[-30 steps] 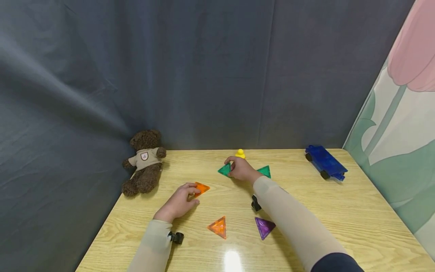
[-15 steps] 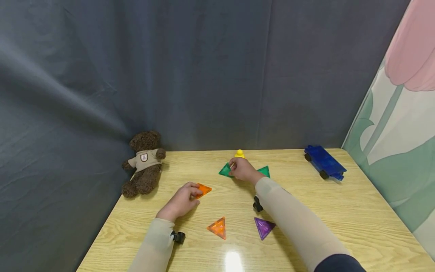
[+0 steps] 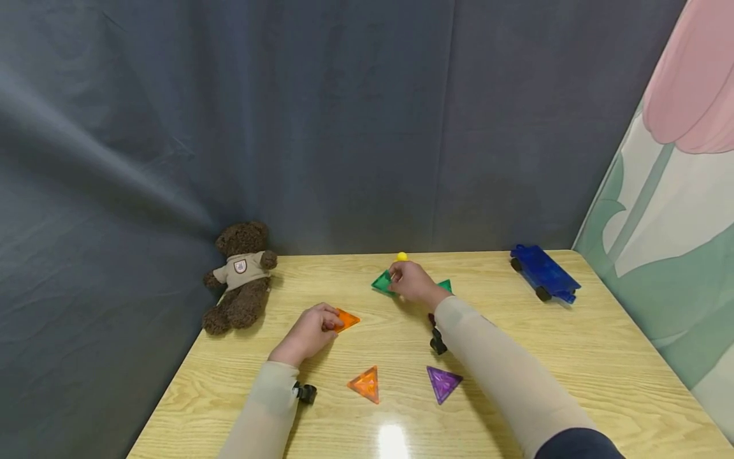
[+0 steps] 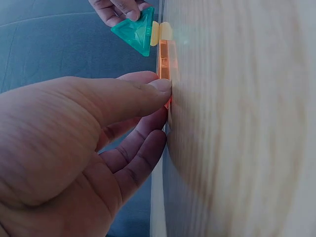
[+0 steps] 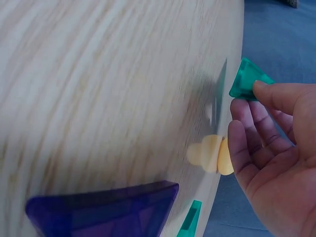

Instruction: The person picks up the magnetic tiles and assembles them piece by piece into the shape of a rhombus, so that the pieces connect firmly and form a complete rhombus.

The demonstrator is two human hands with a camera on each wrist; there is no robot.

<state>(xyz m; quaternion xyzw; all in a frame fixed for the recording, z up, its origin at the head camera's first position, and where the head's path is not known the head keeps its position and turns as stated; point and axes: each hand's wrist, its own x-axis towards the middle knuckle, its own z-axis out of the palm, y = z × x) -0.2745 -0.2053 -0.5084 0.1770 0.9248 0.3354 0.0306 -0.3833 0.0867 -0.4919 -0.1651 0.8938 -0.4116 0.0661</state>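
Note:
My right hand [image 3: 415,284] pinches a green translucent triangular tile [image 5: 249,80] between thumb and fingers, raised above the table, as both wrist views show. At the orange triangular tile [image 3: 348,320] on the left, the thumb and fingertips of my left hand [image 3: 309,331] grip one side; the tile lies low at the wood surface [image 4: 237,123]. Partly hidden behind the right wrist is a second green triangular tile [image 3: 445,285]. Nearer the front lie another orange triangular tile [image 3: 366,385] and a purple triangular tile [image 3: 443,384].
Just behind the right hand is a small yellow rounded toy [image 3: 402,257], mostly covered. A brown teddy bear [image 3: 243,280] in a beige shirt sits at the back left. The blue toy wheeled base [image 3: 543,273] stands at the back right, before a dark curtain [image 3: 355,127].
My right hand has picked up the green tile, shifting slightly right. My left thumb has closed in on the orange tile, where it stood apart before.

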